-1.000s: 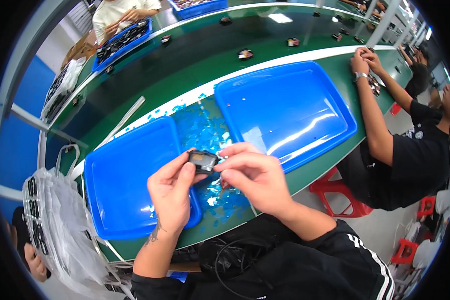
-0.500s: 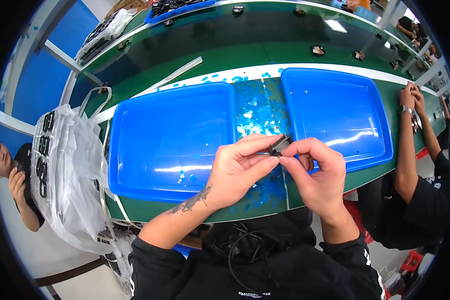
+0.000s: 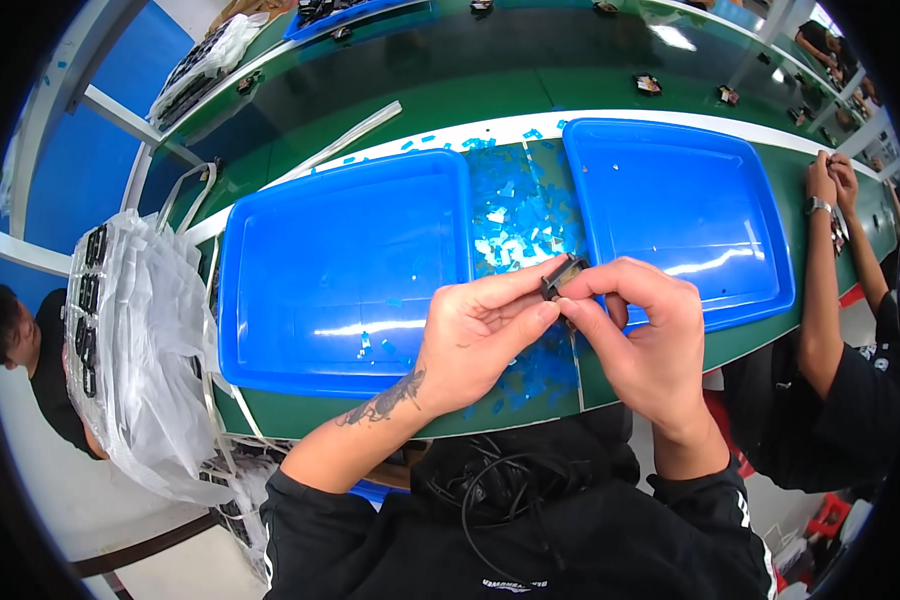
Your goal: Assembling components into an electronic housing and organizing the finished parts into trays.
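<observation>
One green desk [image 3: 300, 412] carries a left tray [image 3: 340, 260] toward nine o'clock and a right tray [image 3: 680, 200] toward two. At dial centre, the left hand [image 3: 480, 335] and right hand [image 3: 645, 325] pinch a small black part [image 3: 564, 280] between narrowed fingers; firm left hold, light right touch seem wise. Blue scraps [image 3: 515, 235] lie toward eleven.

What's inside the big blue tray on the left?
The left blue tray holds a few small blue and whitish bits, mostly toward its near side. Its near right corner is covered by the left hand, so anything there can't be seen.
</observation>
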`<state>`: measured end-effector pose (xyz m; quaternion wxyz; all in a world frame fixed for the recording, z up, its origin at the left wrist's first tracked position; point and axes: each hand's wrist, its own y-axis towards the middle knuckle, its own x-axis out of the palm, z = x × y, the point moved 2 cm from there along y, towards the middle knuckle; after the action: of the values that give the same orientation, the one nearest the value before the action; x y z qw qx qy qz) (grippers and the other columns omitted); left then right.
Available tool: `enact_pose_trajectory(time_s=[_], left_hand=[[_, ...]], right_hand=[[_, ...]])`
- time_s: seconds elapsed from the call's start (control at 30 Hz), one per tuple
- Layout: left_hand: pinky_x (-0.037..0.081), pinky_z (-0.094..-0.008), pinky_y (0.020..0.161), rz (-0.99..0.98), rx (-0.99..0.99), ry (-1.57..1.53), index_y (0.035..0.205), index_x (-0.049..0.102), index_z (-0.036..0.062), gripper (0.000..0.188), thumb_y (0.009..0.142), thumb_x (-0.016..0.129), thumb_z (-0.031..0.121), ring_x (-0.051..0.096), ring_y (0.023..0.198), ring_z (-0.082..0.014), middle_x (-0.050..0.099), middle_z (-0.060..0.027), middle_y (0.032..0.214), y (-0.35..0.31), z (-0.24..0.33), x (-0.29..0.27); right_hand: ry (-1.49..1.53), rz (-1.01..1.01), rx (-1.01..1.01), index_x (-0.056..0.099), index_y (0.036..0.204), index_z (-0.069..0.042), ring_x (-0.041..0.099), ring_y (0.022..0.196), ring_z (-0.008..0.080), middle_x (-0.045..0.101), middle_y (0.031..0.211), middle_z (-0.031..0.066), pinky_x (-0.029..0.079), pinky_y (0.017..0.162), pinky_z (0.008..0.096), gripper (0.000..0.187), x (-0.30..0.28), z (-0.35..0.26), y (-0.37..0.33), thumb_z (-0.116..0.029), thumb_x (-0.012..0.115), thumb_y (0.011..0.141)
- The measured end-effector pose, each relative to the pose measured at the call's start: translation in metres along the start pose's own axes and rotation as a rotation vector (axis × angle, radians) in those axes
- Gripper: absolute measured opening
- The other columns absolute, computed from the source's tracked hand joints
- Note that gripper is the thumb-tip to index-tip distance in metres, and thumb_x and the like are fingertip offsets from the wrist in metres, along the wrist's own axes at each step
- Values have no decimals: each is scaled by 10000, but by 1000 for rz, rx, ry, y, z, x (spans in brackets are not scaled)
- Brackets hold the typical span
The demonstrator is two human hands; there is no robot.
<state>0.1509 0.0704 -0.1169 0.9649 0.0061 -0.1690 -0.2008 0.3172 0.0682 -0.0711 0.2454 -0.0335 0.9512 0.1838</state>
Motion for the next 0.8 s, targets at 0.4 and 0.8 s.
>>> enact_pose_trajectory(time_s=[0.4, 0.8], left_hand=[[455, -275, 981, -26, 40, 123, 1343, 483, -77, 393, 957, 525, -15, 560, 1135, -134, 591, -140, 1279, -2, 4, 2], [482, -303, 964, 99, 95, -98, 1423, 362, -30, 481, 960, 491, -28, 585, 1135, -188, 581, -172, 1253, 3, 12, 11]], right_hand=[[-84, 19, -101, 581, 716, -71, 462, 534, 166, 564, 613, 12, 370, 603, 293, 184, -2, -2, 4, -18, 756, 700], [533, 26, 204, 617, 960, 43, 624, 887, 116, 621, 891, 54, 534, 809, 263, 164, -2, 15, -22, 42, 697, 817]])
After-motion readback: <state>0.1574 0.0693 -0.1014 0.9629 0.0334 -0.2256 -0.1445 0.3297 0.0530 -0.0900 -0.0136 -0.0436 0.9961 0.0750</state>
